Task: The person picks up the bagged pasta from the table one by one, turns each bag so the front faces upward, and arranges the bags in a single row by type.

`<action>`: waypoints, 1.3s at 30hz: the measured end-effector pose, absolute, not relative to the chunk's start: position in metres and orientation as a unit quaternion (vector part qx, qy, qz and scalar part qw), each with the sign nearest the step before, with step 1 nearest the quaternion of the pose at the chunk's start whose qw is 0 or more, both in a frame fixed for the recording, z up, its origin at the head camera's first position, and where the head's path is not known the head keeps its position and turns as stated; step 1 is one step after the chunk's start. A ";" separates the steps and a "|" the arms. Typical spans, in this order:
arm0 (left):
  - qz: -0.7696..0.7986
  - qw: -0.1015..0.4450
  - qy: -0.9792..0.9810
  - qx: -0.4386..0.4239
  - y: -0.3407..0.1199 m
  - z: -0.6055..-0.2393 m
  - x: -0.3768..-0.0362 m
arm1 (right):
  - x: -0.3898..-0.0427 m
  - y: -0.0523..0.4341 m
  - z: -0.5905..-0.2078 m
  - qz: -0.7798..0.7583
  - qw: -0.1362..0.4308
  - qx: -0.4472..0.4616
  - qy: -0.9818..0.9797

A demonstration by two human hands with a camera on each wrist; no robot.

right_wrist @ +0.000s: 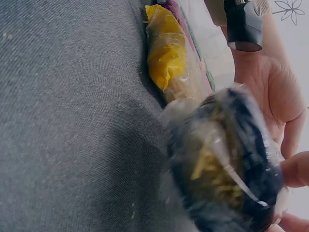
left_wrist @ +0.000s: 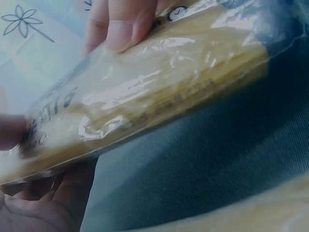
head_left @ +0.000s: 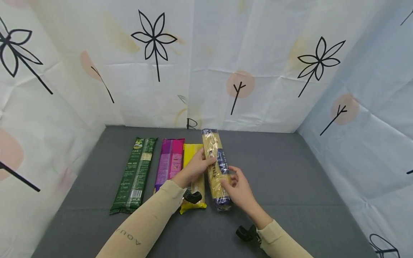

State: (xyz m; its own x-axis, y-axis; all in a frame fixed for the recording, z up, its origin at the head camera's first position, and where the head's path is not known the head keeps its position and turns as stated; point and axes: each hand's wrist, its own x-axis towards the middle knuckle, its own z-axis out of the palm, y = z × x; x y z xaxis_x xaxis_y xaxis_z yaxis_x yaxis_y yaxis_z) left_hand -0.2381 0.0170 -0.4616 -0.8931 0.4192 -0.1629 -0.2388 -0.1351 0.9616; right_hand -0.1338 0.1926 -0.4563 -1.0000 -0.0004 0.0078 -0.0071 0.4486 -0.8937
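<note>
A clear-wrapped pack of spaghetti (head_left: 213, 182) with navy-blue bands is held by both hands, tilted up off the table in the wrist views. My left hand (head_left: 195, 166) grips its left side near the middle, thumb over the front. On its lower right edge, my right hand (head_left: 240, 190) pinches it between thumb and fingers. The left wrist view shows the pack (left_wrist: 159, 96) from the side, with fingertips (left_wrist: 120, 36) on its upper edge. Its crinkled blue end (right_wrist: 227, 159) faces the right wrist camera. Fingers behind the pack are partly hidden.
Left of the held pack, a yellow pasta pack (head_left: 196, 186), a purple-and-pink pack (head_left: 167, 161) and a green spaghetti pack (head_left: 135, 175) lie in a row on the grey table (head_left: 290, 186). The left forearm partly covers the yellow and purple packs. Patterned cloth walls (head_left: 209, 46) surround the table.
</note>
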 end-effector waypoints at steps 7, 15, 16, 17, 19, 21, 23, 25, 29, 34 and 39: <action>0.695 0.230 0.674 0.093 0.021 -0.469 -0.234 | -0.135 0.199 -0.460 0.502 0.021 -0.013 -0.865; 0.642 0.161 0.742 0.110 0.042 -0.477 -0.228 | -0.139 0.213 -0.465 0.474 0.048 -0.027 -0.879; 0.638 0.155 0.745 0.118 0.047 -0.479 -0.226 | -0.140 0.216 -0.466 0.471 0.053 -0.032 -0.880; 0.635 0.154 0.747 0.126 0.051 -0.480 -0.224 | -0.142 0.219 -0.467 0.471 0.059 -0.036 -0.880; 0.626 0.151 0.752 0.143 0.061 -0.483 -0.220 | -0.145 0.225 -0.469 0.474 0.069 -0.043 -0.877; 0.610 0.147 0.762 0.161 0.072 -0.488 -0.217 | -0.149 0.231 -0.471 0.484 0.078 -0.048 -0.871; 0.600 0.141 0.767 0.178 0.082 -0.492 -0.215 | -0.152 0.236 -0.469 0.505 0.080 -0.056 -0.858; 0.595 0.143 0.769 0.188 0.092 -0.496 -0.215 | -0.157 0.242 -0.470 0.530 0.082 -0.062 -0.842; 0.604 0.161 0.756 0.193 0.110 -0.500 -0.214 | -0.168 0.254 -0.470 0.568 0.091 -0.084 -0.813; 0.639 0.186 0.725 0.177 0.134 -0.506 -0.214 | -0.185 0.271 -0.473 0.567 0.100 -0.117 -0.810; 0.658 0.198 0.711 0.148 0.149 -0.510 -0.213 | -0.197 0.283 -0.475 0.560 0.080 -0.128 -0.814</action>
